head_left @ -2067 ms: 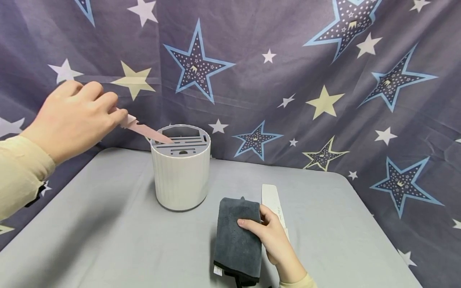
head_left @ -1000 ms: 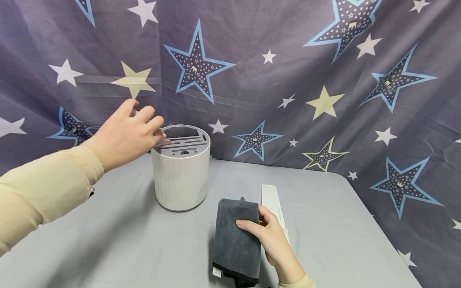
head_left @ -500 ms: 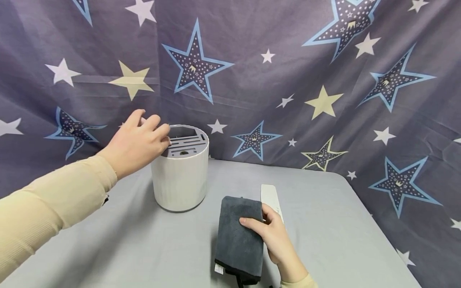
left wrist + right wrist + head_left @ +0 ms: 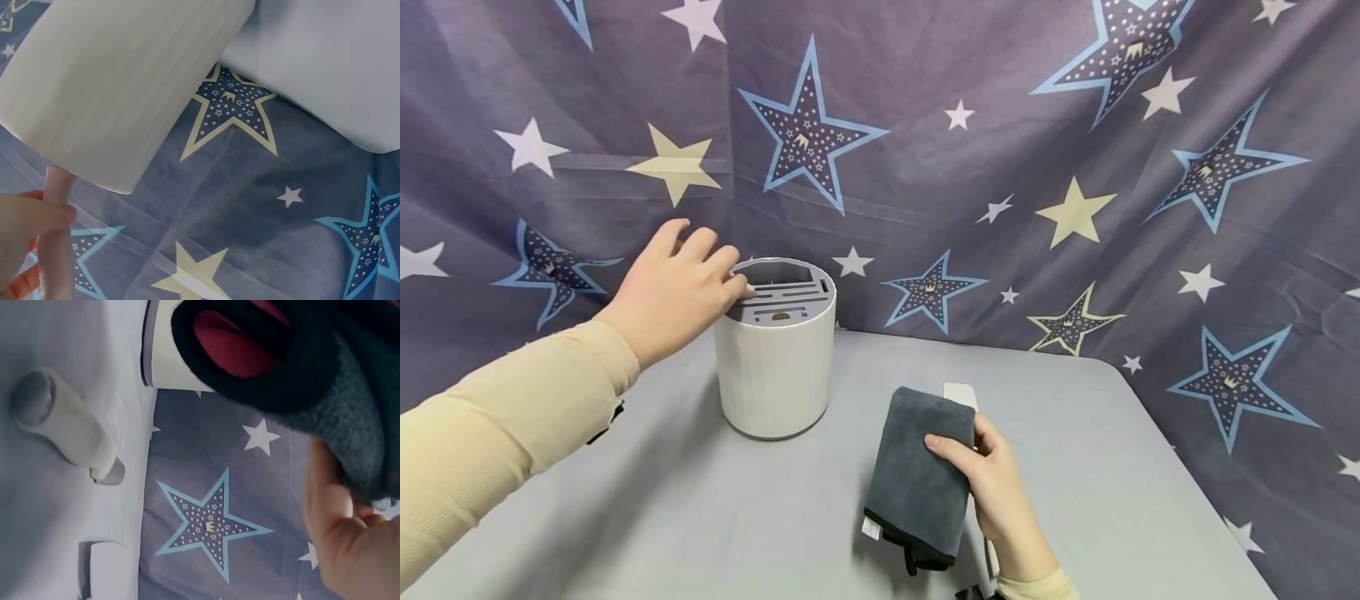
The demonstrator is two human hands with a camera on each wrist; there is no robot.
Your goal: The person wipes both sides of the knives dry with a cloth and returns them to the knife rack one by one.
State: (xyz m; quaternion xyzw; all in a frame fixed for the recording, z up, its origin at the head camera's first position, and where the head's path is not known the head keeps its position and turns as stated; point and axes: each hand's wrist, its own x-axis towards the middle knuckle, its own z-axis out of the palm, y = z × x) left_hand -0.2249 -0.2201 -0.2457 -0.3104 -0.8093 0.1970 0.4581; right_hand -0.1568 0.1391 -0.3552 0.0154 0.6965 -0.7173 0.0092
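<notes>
Pink handle (image 4: 57, 265) at top of white holder (image 4: 775, 375)
Left hand (image 4: 672, 298) pinches handle, likely stiff, light: grip mid-length; right hand (image 4: 1002, 487) grips grey cloth (image 4: 919, 475) above table (image 4: 1105, 475), likely soft: hold by side edge

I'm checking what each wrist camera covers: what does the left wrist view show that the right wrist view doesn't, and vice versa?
Only the left wrist view shows the left hand, gripping a pink handle at the holder's rim.

Only the right wrist view shows the right hand holding the dark cloth with its red inside, plus a pale handle-like object on the table.

Both show part of the white holder, the table and the starred curtain.
</notes>
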